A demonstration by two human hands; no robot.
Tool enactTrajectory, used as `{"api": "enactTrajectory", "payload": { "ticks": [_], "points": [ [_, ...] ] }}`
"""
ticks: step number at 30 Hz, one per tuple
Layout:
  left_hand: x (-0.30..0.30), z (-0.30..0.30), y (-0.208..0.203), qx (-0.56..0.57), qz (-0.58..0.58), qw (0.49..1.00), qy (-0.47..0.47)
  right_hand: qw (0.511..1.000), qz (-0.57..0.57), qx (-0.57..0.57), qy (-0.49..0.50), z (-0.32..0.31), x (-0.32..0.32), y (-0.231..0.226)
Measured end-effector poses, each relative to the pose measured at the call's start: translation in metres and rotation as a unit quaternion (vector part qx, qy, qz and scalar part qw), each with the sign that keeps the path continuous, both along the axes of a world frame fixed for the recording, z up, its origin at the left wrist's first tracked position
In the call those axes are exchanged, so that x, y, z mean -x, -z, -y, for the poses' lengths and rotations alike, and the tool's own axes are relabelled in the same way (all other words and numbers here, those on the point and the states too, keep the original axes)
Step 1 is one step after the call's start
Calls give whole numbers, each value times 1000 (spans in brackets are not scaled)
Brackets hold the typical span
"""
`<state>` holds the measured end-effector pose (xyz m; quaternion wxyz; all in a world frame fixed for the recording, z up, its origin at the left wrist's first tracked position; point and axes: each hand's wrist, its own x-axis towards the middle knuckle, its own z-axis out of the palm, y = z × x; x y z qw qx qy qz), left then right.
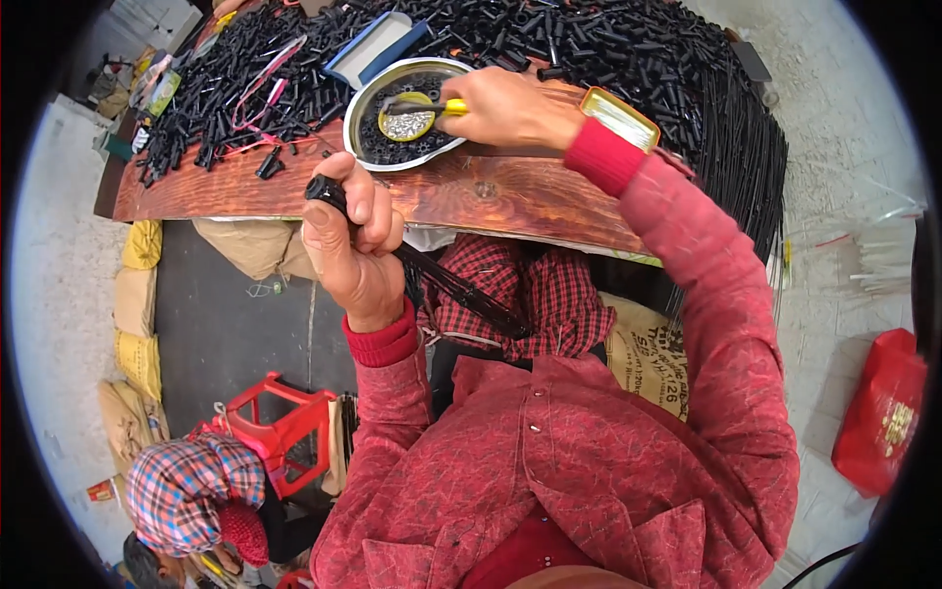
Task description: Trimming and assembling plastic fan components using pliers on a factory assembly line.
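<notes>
My left hand [358, 236] is closed around a long black shaft [461, 290] that looks like a folded umbrella frame. Its thick round end points up and left between thumb and fingers, and its ribbed lower end slants over my lap. My right hand [505, 106] grips a tool with a yellow handle [456, 106] and a dark metal front part; its exact kind I cannot make out. The tool's front reaches over a small yellow dish [429, 126] of tiny silvery pieces. That dish sits among black rings in a round metal basin [361, 147].
Loose black tubes [628, 49] are heaped across the wooden table [549, 201]. A yellow-rimmed box [620, 118] and a blue-white tray [368, 49] lie there. Thin black rods [736, 167] hang over the right edge. A red stool [280, 422] and another person [196, 491] are lower left.
</notes>
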<state>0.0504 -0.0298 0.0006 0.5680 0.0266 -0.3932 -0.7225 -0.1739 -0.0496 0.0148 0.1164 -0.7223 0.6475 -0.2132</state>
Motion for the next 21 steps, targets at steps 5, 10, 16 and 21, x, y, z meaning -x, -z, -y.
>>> {"api": "enactTrajectory", "payload": {
  "ticks": [5, 10, 16, 21],
  "points": [
    [-5, 9, 10, -20, -9, 1000, -9, 991, -137, 9, -10, 63, -10, 52],
    [-9, 19, 16, -32, 0, 999, -20, 978, -201, 54, -30, 86, -17, 75],
    [-7, 30, 20, -34, -7, 999, 4, 974, -217, 50, -42, 94, -22, 78],
    [-3, 33, 25, -42, -11, 999, 10, 972, -233, 29, -25, 97, -18, 80]
  ]
}}
